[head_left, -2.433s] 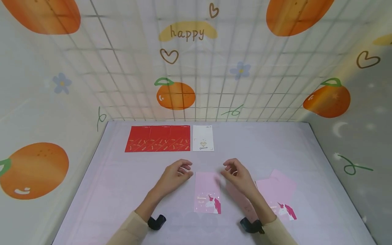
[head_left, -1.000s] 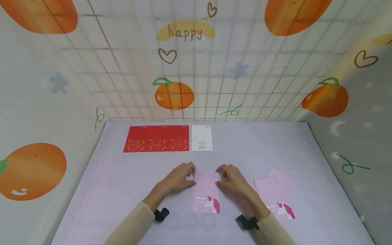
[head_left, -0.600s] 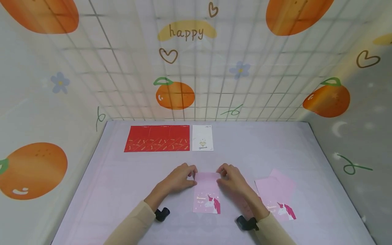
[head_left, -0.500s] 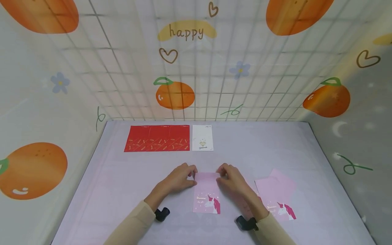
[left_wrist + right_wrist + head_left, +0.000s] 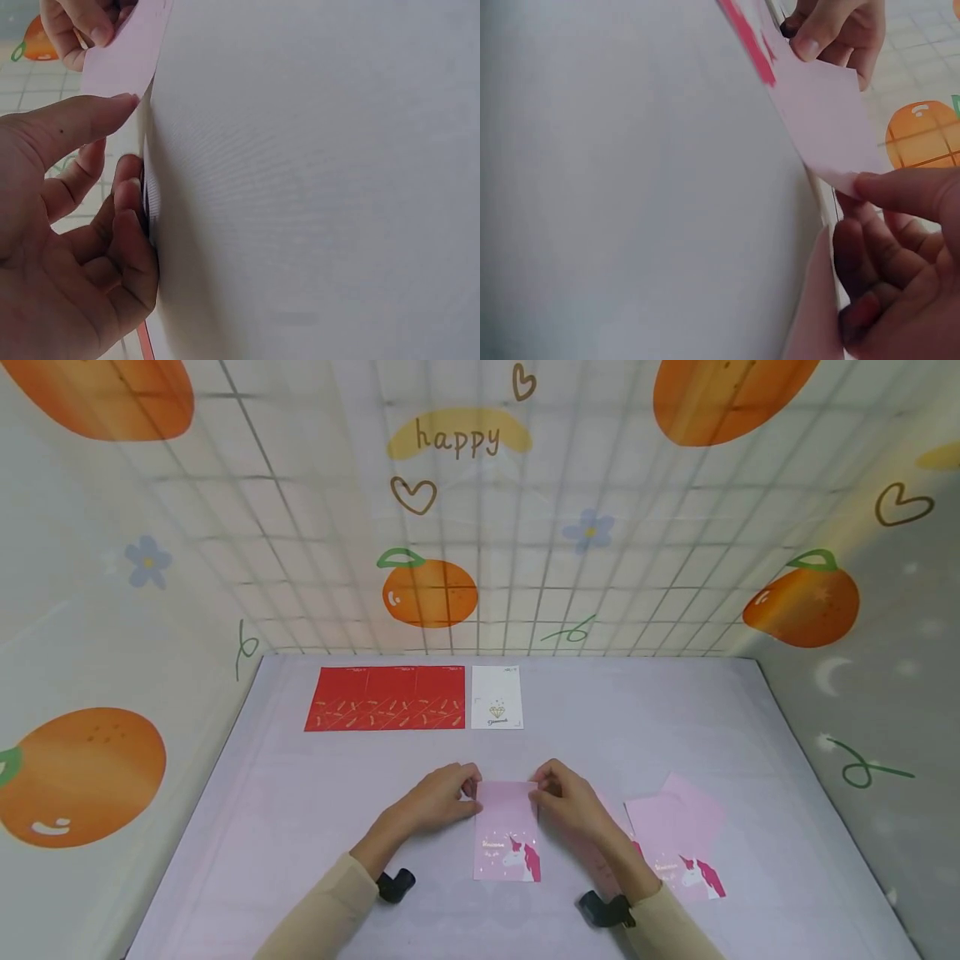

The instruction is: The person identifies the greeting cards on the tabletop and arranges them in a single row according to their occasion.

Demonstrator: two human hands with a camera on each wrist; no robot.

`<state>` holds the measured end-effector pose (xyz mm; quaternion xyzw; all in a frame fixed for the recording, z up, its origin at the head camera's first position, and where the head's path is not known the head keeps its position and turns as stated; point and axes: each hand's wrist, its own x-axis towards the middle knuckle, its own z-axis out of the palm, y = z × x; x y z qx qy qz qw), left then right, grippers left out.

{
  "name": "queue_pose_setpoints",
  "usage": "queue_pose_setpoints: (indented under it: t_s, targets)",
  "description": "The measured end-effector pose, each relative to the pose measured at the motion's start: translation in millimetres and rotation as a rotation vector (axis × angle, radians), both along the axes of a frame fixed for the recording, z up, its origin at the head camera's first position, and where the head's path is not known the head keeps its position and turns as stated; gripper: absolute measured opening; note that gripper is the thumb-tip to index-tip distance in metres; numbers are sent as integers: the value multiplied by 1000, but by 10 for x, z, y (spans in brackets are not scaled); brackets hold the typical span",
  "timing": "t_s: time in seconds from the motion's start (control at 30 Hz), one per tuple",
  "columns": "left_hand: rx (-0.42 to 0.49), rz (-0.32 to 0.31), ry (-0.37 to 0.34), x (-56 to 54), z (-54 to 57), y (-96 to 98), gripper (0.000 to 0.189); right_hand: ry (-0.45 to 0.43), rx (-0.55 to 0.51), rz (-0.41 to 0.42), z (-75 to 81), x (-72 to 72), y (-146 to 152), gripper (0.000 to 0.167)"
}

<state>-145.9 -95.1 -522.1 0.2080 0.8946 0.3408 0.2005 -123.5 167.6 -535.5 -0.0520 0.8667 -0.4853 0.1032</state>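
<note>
A pink card (image 5: 504,827) with a unicorn print and small lettering lies upright before the person, near the table's middle. The left hand (image 5: 442,797) pinches its upper left edge. At the upper right corner, the right hand (image 5: 567,797) pinches the card between thumb and index finger. In the right wrist view, that end of the pink card (image 5: 829,112) is lifted and bends slightly. The left wrist view shows the left thumb (image 5: 97,120) along the card's edge, with the other fingers curled behind. Part of the left fingertips' contact is hidden.
More pink cards (image 5: 667,827) lie overlapping to the right, partly under the right forearm. Farther back, several red cards (image 5: 385,699) form a row, with a white diamond-print card (image 5: 497,697) beside them. A patterned curtain (image 5: 510,527) rises behind the table (image 5: 300,827).
Both hands have come inward from either side of the pink card and taken hold of its upper edges. Its upper end has bent a little. The other cards have stayed in place.
</note>
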Motion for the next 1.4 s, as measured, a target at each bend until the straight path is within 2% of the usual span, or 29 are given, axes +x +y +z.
queue_pose_setpoints:
  t_s: [0.17, 0.47, 0.57, 0.7, 0.83, 1.17, 1.4]
  targets:
    - [47, 21, -55, 4, -17, -29, 27, -27, -61, -6, 1, 7, 9, 19]
    - [143, 46, -88, 33, -18, -65, 23, -52, -174, 7, -6, 7, 52, 18]
    - [234, 67, -159, 38, -59, -69, 21, -55, -210, 13, -17, -2, 64, 18]
    - [379, 104, -295, 57, -96, -64, 23, -73, -274, 25, -11, -5, 68, 19]
    - [465, 135, -376, 80, -104, -59, 26, -115, -336, 20, 4, 0, 72, 19]
    - [540, 149, -429, 95, -129, -61, 27, -148, -403, 35, 6, -9, 78, 24]
    - [551, 154, -437, 98, -122, -63, 26, -147, -423, 40, 14, -4, 76, 22]
